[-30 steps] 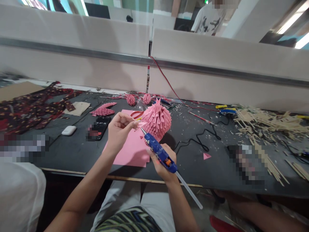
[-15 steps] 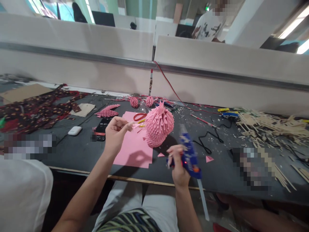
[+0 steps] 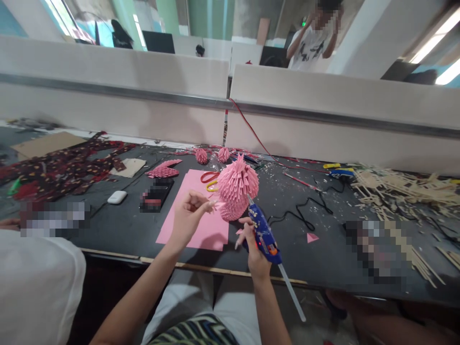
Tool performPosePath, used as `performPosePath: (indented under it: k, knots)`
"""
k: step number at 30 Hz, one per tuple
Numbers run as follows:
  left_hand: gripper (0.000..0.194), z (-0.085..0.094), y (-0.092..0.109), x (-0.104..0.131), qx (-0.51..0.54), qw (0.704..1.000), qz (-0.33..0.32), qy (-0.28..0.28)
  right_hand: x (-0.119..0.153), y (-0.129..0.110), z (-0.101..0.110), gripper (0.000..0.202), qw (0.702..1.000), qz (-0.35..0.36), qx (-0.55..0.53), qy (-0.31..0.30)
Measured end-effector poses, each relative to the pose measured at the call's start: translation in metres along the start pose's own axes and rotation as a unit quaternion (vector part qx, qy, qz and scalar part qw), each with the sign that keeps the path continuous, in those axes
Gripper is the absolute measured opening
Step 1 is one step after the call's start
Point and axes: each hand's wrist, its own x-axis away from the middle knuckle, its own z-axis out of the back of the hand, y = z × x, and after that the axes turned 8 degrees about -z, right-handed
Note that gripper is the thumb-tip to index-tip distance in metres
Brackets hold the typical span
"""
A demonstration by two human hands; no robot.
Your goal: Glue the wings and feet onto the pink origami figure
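My right hand [image 3: 256, 249] grips a blue hot glue gun [image 3: 264, 230], its nozzle up against or just in front of the pink folded-paper figure [image 3: 237, 184]. A long translucent glue stick [image 3: 292, 292] pokes out of the gun's back end. The figure stands upright, built of many pointed paper pieces, with a rounded top over a lower body. Left of it, my left hand [image 3: 192, 211] is closed in a pinch on a small pink paper piece [image 3: 214, 205], partly hidden by the fingertips. Under that hand lie sheets of pink paper [image 3: 201, 235].
Red-handled and yellow-handled scissors [image 3: 212, 186] lie behind the figure. Two small pink paper balls [image 3: 201, 156] sit farther back, near a pink folded-paper wing shape [image 3: 163, 170]. A phone [image 3: 157, 194] and white case [image 3: 117, 197] are left; wooden sticks [image 3: 388, 187] cover the right.
The glue gun has swung left and its nozzle now reaches the figure. My left hand has moved right and slightly down, carrying the paper piece closer to the figure.
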Motion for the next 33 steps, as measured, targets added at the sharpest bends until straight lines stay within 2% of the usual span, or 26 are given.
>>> performPosePath:
  k: [4, 7, 10, 17, 21, 24, 29, 31, 33]
  knots:
    - [0.025, -0.014, -0.006, 0.019, 0.013, 1.000, 0.014, -0.005, 0.005, 0.000, -0.007, 0.026, 0.999, 0.022, 0.027, 0.006]
    - [0.025, -0.020, -0.006, 0.028, 0.019, 1.000, 0.004, -0.013, 0.006, -0.004, -0.011, 0.027, 0.999, 0.006, -0.031, 0.011]
    - [0.024, -0.019, -0.007, 0.034, 0.023, 0.999, -0.009, -0.031, 0.002, -0.007, -0.010, 0.027, 0.998, -0.021, -0.050, 0.014]
    - [0.023, -0.011, -0.013, 0.042, 0.034, 0.997, -0.038, -0.049, -0.001, -0.003, -0.011, 0.023, 0.999, -0.013, 0.047, -0.011]
    - [0.018, -0.009, -0.010, 0.038, 0.002, 0.995, -0.075, -0.073, 0.001, -0.003, -0.009, 0.023, 0.998, -0.005, 0.060, -0.014]
    - [0.011, -0.008, -0.008, 0.034, -0.058, 0.978, -0.134, -0.146, 0.001, -0.001, -0.001, 0.025, 0.997, -0.009, 0.072, -0.011]
    - [0.008, 0.000, -0.008, 0.019, -0.131, 0.926, -0.240, -0.262, 0.001, 0.005, 0.010, 0.024, 0.998, -0.039, 0.049, -0.002]
    - [0.011, 0.008, -0.008, 0.008, -0.163, 0.912, -0.265, -0.268, 0.001, 0.006, 0.013, 0.023, 0.997, -0.069, 0.025, 0.010]
    - [0.010, 0.017, -0.009, -0.010, -0.201, 0.914, -0.268, -0.230, 0.002, 0.007, 0.015, 0.024, 0.993, -0.110, -0.024, 0.021]
